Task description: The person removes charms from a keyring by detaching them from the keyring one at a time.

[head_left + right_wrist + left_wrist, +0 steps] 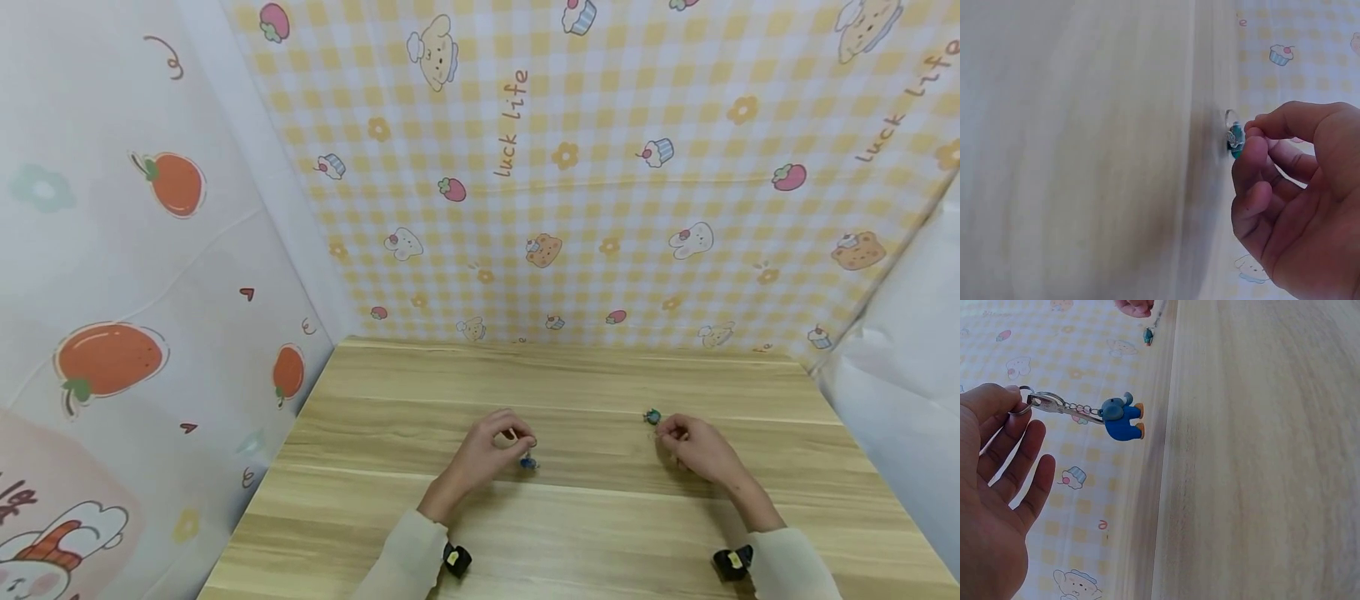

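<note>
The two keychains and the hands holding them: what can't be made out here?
Green charm, right wrist view: small and blurred, so its shape is unclear.
What the right hand pinches, right wrist view: covered by its own fingertips.
Blue charm, head view: too small for detail.
The right hand, left wrist view: cut off by the top edge.

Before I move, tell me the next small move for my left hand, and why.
I'd probably lower the left hand slightly, and gently: it pinches a metal ring, and the blue elephant charm hangs below on a chain, feet toward the wooden table. Whether the feet touch the wood, I can't tell.
</note>
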A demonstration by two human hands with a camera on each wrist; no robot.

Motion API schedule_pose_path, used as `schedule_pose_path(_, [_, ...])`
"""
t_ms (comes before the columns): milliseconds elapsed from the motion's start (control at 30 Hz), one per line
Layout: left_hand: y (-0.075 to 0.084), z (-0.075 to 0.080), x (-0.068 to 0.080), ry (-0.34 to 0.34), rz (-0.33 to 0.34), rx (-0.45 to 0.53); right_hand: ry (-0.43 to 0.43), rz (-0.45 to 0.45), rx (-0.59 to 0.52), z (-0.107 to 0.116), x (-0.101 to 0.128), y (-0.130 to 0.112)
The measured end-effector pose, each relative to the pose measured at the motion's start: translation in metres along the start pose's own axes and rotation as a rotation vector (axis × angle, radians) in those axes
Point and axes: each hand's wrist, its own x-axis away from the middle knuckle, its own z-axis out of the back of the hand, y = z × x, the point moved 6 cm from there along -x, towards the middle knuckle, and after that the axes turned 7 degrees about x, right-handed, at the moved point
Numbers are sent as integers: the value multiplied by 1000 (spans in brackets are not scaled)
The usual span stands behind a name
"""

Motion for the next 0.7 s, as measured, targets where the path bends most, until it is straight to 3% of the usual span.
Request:
schedule_pose_path(233, [1,1,0,8,14,28,61,92,71,-5,-2,-29])
schedule_pose_path(533, [3,-2,-1,9,-10,67,-88,283,-99,-58,-1,-114])
schedule_pose_path(700, [2,-5,-2,13,-8,72,-100,366,-193,-84,0,-149])
